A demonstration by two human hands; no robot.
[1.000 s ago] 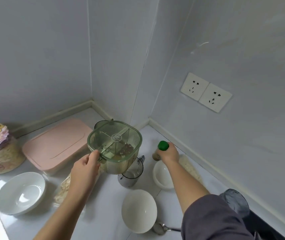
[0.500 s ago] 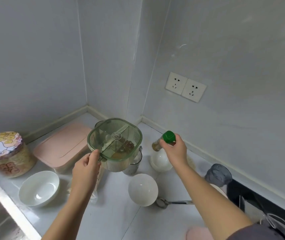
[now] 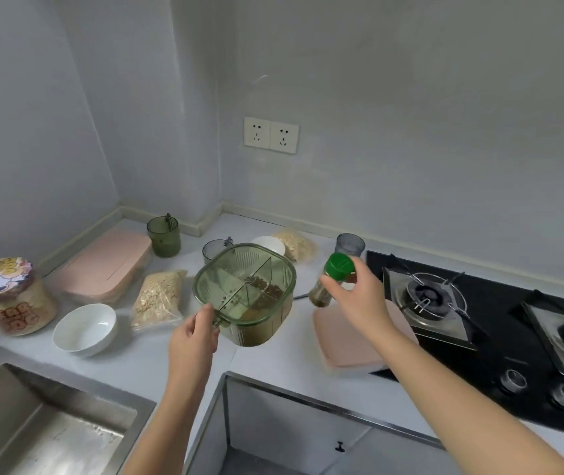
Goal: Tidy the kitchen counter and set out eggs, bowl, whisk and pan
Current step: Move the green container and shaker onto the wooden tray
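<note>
Head view

1. The left grip (image 3: 193, 337) holds the green divided container (image 3: 244, 293), with fingers and thumb closed on the small handle at its near rim. Partitions split the container inside. Dark grains lie in the compartments on its right side.
2. The right grip (image 3: 355, 296) is closed round the spice bottle (image 3: 321, 293), just below its green cap (image 3: 340, 267). The bottle is tilted, cap uppermost, just right of the container and apart from it.
3. Bowl position: 1 white bowl (image 3: 85, 329) stands upright on the table (image 3: 136, 365), left of the container and near the sink (image 3: 34, 423). A second white bowl (image 3: 268, 243) stands behind the container, partly hidden by it.
4. A bag of oats (image 3: 159, 299) lies between the near bowl and the container.
5. A pink box (image 3: 102, 269) lies toward the corner, with a green cup (image 3: 164, 234) just beside its far end.
6. A pink lid (image 3: 352, 351) lies flat under the right forearm, touching the edge of the gas stove (image 3: 479, 320).
7. A printed jar (image 3: 10, 296) stands at the far left.
</note>
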